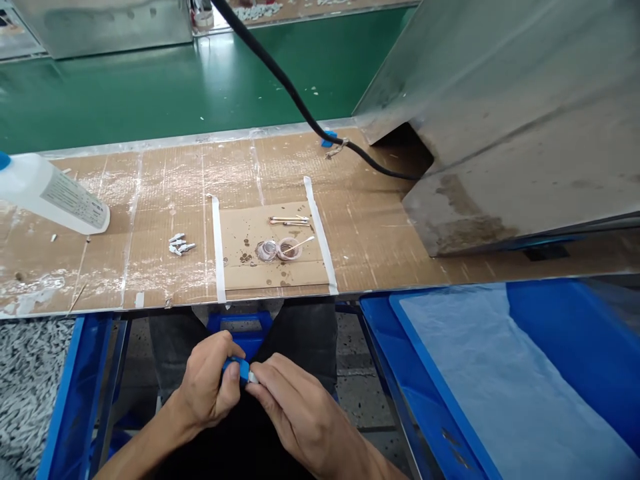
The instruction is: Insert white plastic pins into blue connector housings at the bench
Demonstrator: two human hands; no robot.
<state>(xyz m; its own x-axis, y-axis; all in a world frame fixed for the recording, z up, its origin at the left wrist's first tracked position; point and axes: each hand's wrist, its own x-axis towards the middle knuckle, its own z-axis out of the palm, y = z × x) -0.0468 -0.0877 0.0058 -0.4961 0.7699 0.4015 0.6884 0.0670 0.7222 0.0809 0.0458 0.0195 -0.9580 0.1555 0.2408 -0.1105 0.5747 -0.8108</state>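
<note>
My left hand (213,381) is closed around a small blue block-like piece (243,371), held over my lap in front of the bench edge. My right hand (305,407) pinches a small white-grey part (252,378) that meets the blue piece's right end; whether it is inserted cannot be made out. Beyond the hands, a cardboard sheet (250,273) is taped to the bench. On it stand a small open cup (295,253) with a cotton swab (306,244) across it, and more swabs (290,221). Several small white-grey parts (179,245) lie in a pile to its left.
A white bottle (70,197) stands at the left. A metal housing (525,133) fills the right, with a black cable (300,100) running down to it. Blue trays flank me: one full of small grey parts (30,387), one lined with a pale sheet (500,373). Behind lies a green belt (150,87).
</note>
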